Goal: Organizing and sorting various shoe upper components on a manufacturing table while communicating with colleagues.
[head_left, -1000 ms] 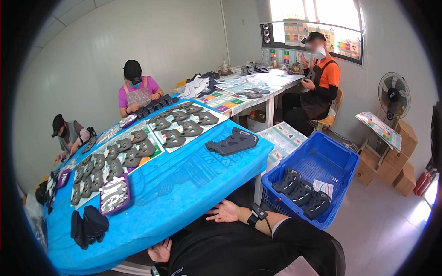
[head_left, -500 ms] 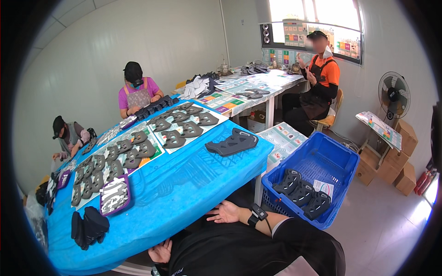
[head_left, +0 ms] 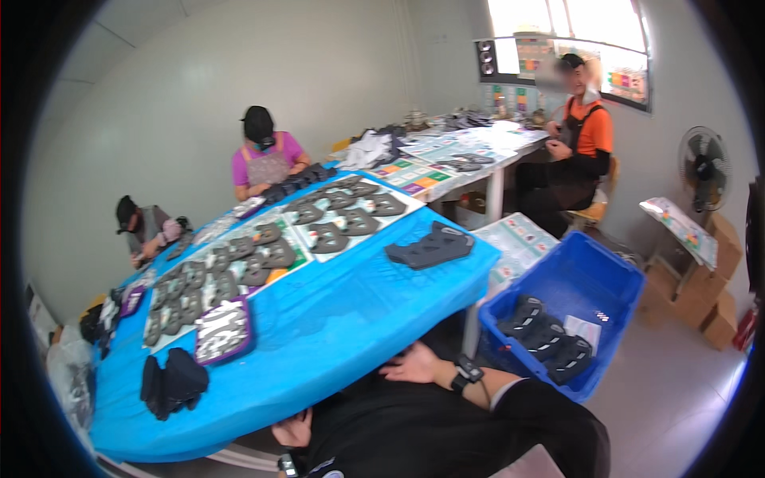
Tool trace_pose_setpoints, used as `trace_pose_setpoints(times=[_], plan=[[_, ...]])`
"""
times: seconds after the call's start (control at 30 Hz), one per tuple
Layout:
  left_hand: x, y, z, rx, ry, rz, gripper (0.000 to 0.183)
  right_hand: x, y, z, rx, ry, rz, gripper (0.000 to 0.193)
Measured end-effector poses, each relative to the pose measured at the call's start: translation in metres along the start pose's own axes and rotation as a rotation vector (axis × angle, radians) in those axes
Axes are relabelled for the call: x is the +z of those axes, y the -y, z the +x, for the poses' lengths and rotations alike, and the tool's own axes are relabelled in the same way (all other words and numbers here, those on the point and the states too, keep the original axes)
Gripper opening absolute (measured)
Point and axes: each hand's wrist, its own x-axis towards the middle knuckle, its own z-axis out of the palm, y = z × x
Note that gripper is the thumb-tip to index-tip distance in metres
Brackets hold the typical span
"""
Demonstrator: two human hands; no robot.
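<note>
My two hands are low in front of me, beside the near edge of the blue-covered worktop (head_left: 343, 319), and neither is grasping anything that I can see. My right hand (head_left: 410, 365) lies relaxed with its fingers loosely spread, just beside that edge, a black device (head_left: 468, 373) strapped at the wrist. My left hand (head_left: 293, 430) is also released, its fingers slightly bent and close to the edge; another dark device (head_left: 291, 464) is on that wrist. On the worktop, beyond my right hand, a single dark grey shaped piece (head_left: 430, 247) lies near the right corner. Toward the near left is a black two-lobed item (head_left: 187, 378), and just beyond it a purple tray (head_left: 251, 336) full of small white and grey bits. Farther back, rows of grey cut-out pieces (head_left: 349, 225) lie on printed sheets. To my right, below the worktop's level, a blue crate (head_left: 594, 271) holds several dark pieces (head_left: 546, 338) with pale marks and a white card (head_left: 583, 331). A person in a purple top (head_left: 267, 163) sits across from me, another in orange (head_left: 594, 131) farther right.
</note>
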Motion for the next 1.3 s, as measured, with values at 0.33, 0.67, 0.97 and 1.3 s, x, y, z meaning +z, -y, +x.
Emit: trace_pose_setpoints(times=[0.33, 0.67, 0.97, 1.3], plan=[[-0.025, -0.003, 0.004, -0.011, 0.139, 0.182, 0.027, 0.022, -0.002, 0.004, 0.344, 0.059, -0.601, 0.041], [-0.051, -0.010, 0.025, -0.096, 0.133, 0.232, 0.022, 0.293, -0.079, -0.036, -0.505, 1.056, -2.658, 0.029], [-0.027, -0.011, 0.007, -0.137, 0.078, 0.230, 0.017, 0.259, -0.040, -0.042, -0.386, 0.957, -1.227, 0.049], [-0.019, -0.005, 0.020, -0.149, 0.061, -0.006, 0.008, 0.237, -0.028, -0.056, 0.216, 1.938, -1.195, 0.040]])
